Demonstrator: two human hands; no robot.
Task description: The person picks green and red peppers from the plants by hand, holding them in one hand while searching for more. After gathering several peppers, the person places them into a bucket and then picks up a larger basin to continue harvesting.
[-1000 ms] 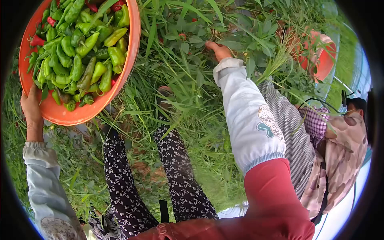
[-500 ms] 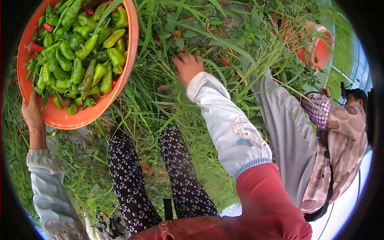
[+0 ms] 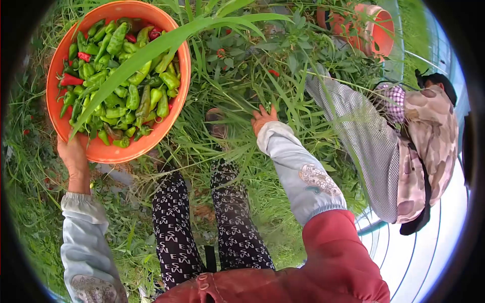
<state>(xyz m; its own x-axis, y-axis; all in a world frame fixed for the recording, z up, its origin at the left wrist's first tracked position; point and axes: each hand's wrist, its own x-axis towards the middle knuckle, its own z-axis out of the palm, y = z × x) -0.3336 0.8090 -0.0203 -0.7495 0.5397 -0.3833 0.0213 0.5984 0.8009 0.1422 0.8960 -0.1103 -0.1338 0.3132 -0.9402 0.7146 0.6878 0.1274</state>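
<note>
Head view: my left hand grips the orange basin at its 7 o'clock rim, fingers closed on the edge and palm beneath, presumably to carry the weight; the basin sits at 10 o'clock in view, tilted toward me, filled with green peppers and a few red ones; a long grass blade crosses it. My right hand lies near centre, pressed into the pepper plants; fingers spread wide, holding nothing I can see; red fruit hangs just beyond at 12 o'clock. A co-worker's checked sleeve reaches in at 2 o'clock, toward a second basin.
</note>
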